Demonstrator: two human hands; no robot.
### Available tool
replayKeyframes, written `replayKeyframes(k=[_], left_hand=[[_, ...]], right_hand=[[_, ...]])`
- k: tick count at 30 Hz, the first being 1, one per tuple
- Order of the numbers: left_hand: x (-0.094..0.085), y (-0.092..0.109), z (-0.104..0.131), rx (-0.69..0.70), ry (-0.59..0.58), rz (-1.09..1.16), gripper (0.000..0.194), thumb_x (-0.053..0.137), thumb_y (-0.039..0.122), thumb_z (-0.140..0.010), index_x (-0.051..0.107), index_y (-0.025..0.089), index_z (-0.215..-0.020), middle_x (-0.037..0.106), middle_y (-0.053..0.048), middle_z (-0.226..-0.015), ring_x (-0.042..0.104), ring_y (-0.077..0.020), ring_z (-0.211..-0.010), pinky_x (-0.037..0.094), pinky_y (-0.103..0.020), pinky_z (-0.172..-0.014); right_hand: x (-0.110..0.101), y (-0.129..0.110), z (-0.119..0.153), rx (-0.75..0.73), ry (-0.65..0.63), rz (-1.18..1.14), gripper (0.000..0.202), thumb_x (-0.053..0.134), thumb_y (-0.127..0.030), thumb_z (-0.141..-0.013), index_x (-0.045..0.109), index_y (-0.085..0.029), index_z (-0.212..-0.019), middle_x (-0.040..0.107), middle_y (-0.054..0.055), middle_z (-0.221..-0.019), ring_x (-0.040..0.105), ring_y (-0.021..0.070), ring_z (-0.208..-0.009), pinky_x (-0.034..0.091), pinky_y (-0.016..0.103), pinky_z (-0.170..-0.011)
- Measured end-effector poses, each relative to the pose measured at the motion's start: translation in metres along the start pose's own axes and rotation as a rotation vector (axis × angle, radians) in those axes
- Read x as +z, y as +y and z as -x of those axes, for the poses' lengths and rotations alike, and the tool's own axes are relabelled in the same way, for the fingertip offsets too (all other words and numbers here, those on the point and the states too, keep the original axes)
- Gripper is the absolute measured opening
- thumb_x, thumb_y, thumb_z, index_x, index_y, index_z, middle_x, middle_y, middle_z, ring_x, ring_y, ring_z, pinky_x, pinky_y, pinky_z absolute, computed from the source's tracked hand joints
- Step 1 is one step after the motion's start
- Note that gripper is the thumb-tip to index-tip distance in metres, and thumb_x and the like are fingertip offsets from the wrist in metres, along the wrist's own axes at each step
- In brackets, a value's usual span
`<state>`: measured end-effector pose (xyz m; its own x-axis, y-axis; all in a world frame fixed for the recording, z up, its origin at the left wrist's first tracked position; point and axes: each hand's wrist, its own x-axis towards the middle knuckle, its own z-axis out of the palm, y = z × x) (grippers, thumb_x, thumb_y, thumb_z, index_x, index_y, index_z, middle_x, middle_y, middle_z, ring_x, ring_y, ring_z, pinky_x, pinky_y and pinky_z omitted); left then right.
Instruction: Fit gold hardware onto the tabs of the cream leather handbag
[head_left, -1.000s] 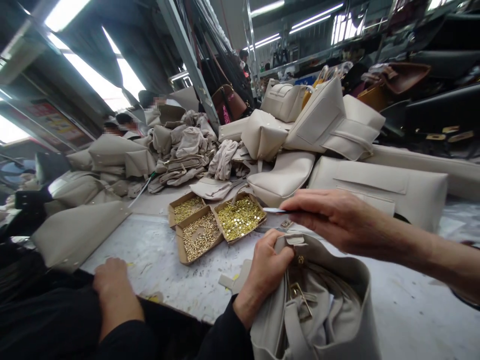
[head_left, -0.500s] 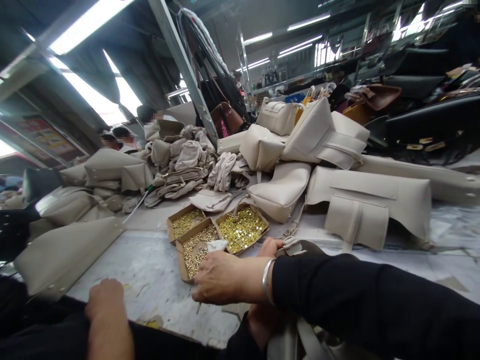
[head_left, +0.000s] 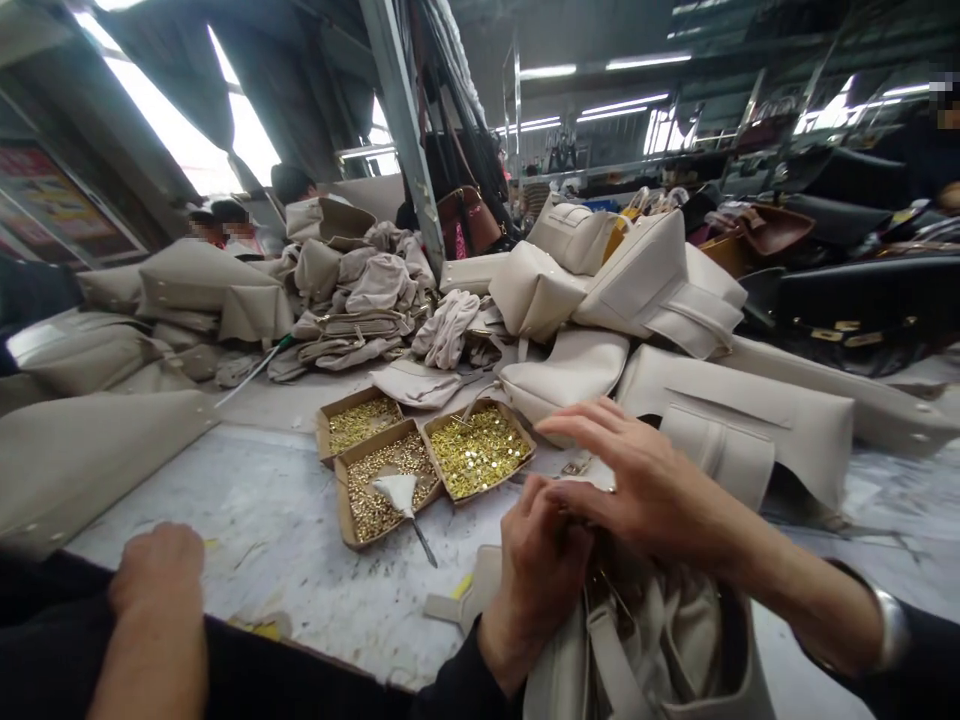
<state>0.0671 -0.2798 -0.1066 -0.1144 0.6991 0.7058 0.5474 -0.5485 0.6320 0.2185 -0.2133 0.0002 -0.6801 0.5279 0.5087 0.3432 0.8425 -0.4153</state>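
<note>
A beige bag [head_left: 652,640] with straps stands at the bottom right, its opening partly in view. My left hand [head_left: 532,575] is closed on its upper left edge, fingers curled. Above the bag, my right hand [head_left: 645,475], with a bracelet at the wrist, has its fingers stretched out and its thumb close to my left hand. Left of my hands are three cardboard trays of small metal pieces: gold-coloured ones in the right tray [head_left: 429,440] and the back tray [head_left: 324,440], copper-toned ones in the front tray [head_left: 346,515]. A white-headed tool [head_left: 401,500] rests over the front tray's edge.
Another person's fist [head_left: 161,570] is at the lower left. Beige bags [head_left: 742,400] are heaped behind my hands and also at the left [head_left: 90,450], with crumpled fabric [head_left: 375,285] between. A metal post [head_left: 409,130] rises behind. People sit farther back.
My right hand has moved from the front tray back to the bag, and its fingers have spread. The white-headed tool now lies in full view. The camera view has shifted.
</note>
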Motion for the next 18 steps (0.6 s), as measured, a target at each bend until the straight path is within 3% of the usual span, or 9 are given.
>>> replayKeyframes(k=[2, 3, 5, 7, 13, 18], left_hand=[[0.023, -0.001, 0.008, 0.052, 0.024, -0.02, 0.005, 0.059, 0.018, -0.099, 0.064, 0.018, -0.102, 0.064, -0.004, -0.088, 0.062, -0.0162, -0.08, 0.055, -0.027, -0.071], [0.027, -0.001, 0.011, 0.089, 0.017, -0.042, 0.011, 0.059, 0.015, -0.097, 0.063, 0.018, -0.107, 0.065, -0.005, -0.091, 0.063, -0.017, -0.081, 0.055, -0.028, -0.072], [0.024, -0.002, 0.013, 0.165, -0.007, -0.097, 0.026, 0.06, 0.011, -0.094, 0.062, 0.019, -0.119, 0.068, -0.007, -0.098, 0.065, -0.0187, -0.086, 0.056, -0.029, -0.075], [0.016, -0.002, 0.014, 0.226, -0.01, -0.143, 0.03, 0.059, 0.009, -0.093, 0.06, 0.018, -0.122, 0.069, -0.009, -0.101, 0.067, -0.0196, -0.088, 0.057, -0.029, -0.077], [0.006, 0.001, 0.014, 0.362, -0.017, -0.226, 0.025, 0.057, 0.009, -0.096, 0.063, 0.016, -0.119, 0.074, -0.01, -0.095, 0.07, -0.0187, -0.079, 0.058, -0.029, -0.073], [0.006, 0.001, 0.012, 0.374, -0.075, -0.176, 0.024, 0.058, 0.009, -0.096, 0.061, 0.016, -0.119, 0.077, -0.015, -0.11, 0.076, -0.0207, -0.09, 0.06, -0.03, -0.077]], right_hand=[[-0.009, 0.016, 0.025, 0.146, -0.059, -0.099, 0.03, 0.075, -0.028, -0.093, 0.068, -0.022, -0.121, 0.072, 0.01, -0.119, 0.066, 0.0264, -0.111, 0.056, 0.041, -0.095], [-0.01, 0.021, 0.036, 0.182, -0.087, -0.158, 0.021, 0.074, -0.028, -0.094, 0.07, -0.022, -0.114, 0.073, 0.008, -0.112, 0.069, 0.0244, -0.104, 0.058, 0.037, -0.09], [-0.007, 0.023, 0.054, 0.191, -0.09, -0.248, 0.009, 0.069, -0.026, -0.098, 0.073, -0.022, -0.105, 0.073, 0.006, -0.103, 0.071, 0.0205, -0.095, 0.059, 0.03, -0.084], [-0.004, 0.018, 0.067, 0.144, -0.037, -0.256, 0.013, 0.064, -0.021, -0.101, 0.074, -0.024, -0.108, 0.073, 0.005, -0.101, 0.071, 0.0181, -0.091, 0.059, 0.026, -0.08], [-0.001, 0.006, 0.092, 0.074, 0.079, -0.096, 0.023, 0.065, -0.014, -0.099, 0.072, -0.027, -0.116, 0.074, 0.005, -0.106, 0.073, 0.0177, -0.092, 0.061, 0.025, -0.08], [0.001, 0.007, 0.101, 0.039, 0.064, -0.073, 0.031, 0.062, -0.009, -0.099, 0.066, -0.027, -0.124, 0.075, 0.004, -0.107, 0.073, 0.0172, -0.092, 0.061, 0.026, -0.079]])
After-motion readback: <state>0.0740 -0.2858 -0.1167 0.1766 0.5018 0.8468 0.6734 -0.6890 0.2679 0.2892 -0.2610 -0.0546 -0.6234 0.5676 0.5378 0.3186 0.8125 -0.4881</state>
